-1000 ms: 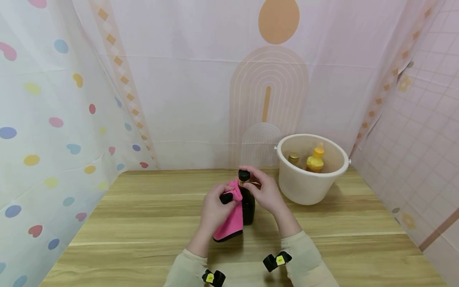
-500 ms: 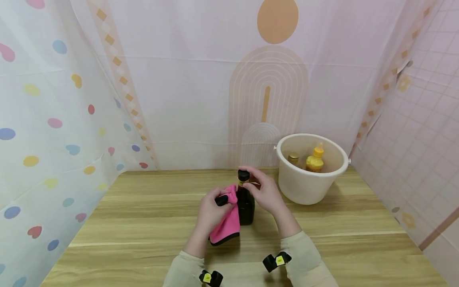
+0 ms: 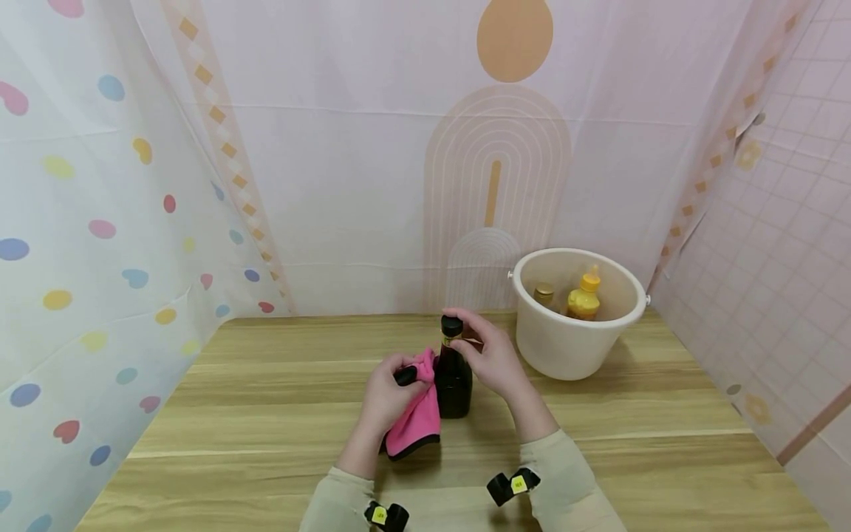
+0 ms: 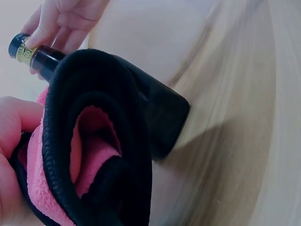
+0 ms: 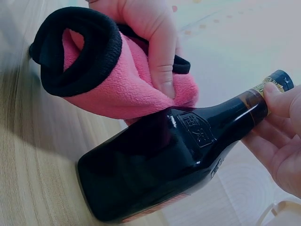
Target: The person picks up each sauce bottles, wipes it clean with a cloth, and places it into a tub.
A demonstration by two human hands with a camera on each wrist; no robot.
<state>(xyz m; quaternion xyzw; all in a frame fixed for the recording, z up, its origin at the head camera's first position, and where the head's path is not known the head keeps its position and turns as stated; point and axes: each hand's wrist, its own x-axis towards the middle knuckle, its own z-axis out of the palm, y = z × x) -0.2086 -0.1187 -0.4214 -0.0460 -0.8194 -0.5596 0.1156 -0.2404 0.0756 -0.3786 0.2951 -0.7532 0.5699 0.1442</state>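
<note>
A dark glass bottle [image 3: 454, 391] with a black cap and a gold neck band stands upright on the wooden table. My right hand [image 3: 492, 358] grips it by the neck just under the cap, thumb on the band. In my left hand [image 3: 388, 391] is a bunched pink cloth [image 3: 417, 425] with black edging, pinched between thumb and fingers. The cloth hangs down at the bottle's left side. Seen from the right wrist, the cloth [image 5: 136, 89] lies right at the bottle's shoulder, beside raised lettering. The left wrist view shows the folded black edge [image 4: 94, 70] overlapping the bottle [image 4: 164, 108].
A cream bucket [image 3: 565, 355] stands on the table [image 3: 266, 414] to the right of the bottle. Inside it are a yellow bottle [image 3: 583, 301] and a container with a gold lid [image 3: 544, 290]. Patterned curtains [image 3: 372, 185] hang behind the table and on both sides.
My left hand has shifted slightly left and down with the cloth, uncovering more of the bottle's front. My right hand keeps its grip on the neck, and the bottle stays in place.
</note>
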